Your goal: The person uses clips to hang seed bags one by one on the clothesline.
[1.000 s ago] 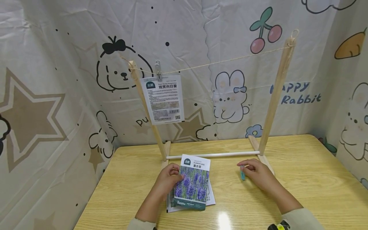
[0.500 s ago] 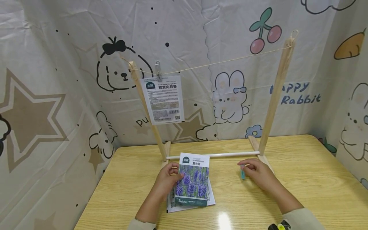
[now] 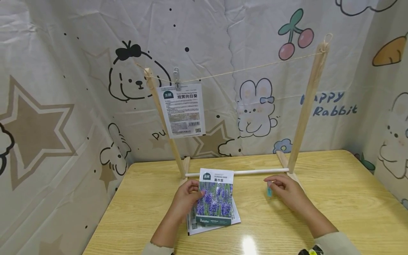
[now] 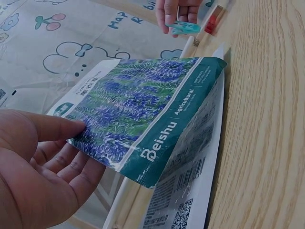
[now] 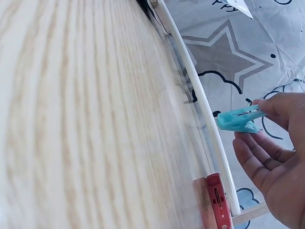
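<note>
My left hand (image 3: 188, 198) pinches the left edge of a seed packet (image 3: 215, 200) with purple flowers and a teal bottom band. The left wrist view shows the thumb on its printed front. Under and behind it lies a second packet (image 4: 190, 186), its white back with a barcode partly covered. At the right, my right hand (image 3: 285, 189) pinches a teal clothespin (image 5: 236, 119) by its handle end, above the table. A printed white packet (image 3: 183, 111) hangs from the string (image 3: 245, 69) near the left post, held by a grey clothespin (image 3: 176, 78).
Two wooden posts (image 3: 308, 109) carry the string, and a white rod (image 3: 261, 171) joins their feet. A red clothespin (image 5: 218, 201) lies on the wood table (image 3: 137, 216) by the rod's right end. A patterned cloth (image 3: 216, 35) hangs behind.
The flower packet in my left hand has risen a little, its bottom edge moving up and away from me. My right hand stays in nearly the same place with the teal clothespin.
</note>
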Available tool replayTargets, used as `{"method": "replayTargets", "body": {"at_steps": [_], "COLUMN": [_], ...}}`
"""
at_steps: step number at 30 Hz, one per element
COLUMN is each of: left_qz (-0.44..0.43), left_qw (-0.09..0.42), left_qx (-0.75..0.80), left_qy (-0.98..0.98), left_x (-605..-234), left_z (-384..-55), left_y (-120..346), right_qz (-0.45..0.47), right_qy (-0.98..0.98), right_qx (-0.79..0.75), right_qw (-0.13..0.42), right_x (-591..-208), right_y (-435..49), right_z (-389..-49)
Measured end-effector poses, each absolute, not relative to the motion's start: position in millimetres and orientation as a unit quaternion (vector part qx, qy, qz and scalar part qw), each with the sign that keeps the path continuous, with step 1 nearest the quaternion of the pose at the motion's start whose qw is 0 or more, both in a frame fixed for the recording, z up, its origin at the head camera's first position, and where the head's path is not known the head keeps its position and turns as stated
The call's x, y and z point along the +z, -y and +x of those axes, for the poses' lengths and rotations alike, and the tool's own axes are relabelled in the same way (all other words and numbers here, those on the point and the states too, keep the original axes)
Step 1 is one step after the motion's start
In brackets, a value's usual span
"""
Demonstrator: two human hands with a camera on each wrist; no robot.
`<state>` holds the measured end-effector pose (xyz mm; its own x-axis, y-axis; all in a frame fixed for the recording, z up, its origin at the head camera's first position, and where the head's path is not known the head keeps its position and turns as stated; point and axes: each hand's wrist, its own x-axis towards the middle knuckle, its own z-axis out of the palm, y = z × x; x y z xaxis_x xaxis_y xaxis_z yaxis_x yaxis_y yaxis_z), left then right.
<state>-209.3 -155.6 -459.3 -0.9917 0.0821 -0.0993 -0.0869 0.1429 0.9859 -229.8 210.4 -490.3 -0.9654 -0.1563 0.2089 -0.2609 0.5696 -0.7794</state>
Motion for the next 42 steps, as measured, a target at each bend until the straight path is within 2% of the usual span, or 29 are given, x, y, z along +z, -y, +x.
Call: {"method": "replayTargets", "body": {"at_steps": [15,42], "left_qz": [-0.024,-0.031], "left_qw": [0.031,0.003], "left_qx": [0.670,0.661], "left_qy": [-0.741,-0.749], "left_x": [-452.7,-444.6], "left_z": [-208.2,-207.6], "left_y": [154.2,150.3], "right_qz": [0.119,0.119], "right_qy": [0.875,0.865], "right_qx": [0.465,0.481], "right_qw": [0.064,0.080], "right_x": [-487.7,-480.3], "right_y": [-208.9,-209.0], "right_z": [-227.8,-226.8]}}
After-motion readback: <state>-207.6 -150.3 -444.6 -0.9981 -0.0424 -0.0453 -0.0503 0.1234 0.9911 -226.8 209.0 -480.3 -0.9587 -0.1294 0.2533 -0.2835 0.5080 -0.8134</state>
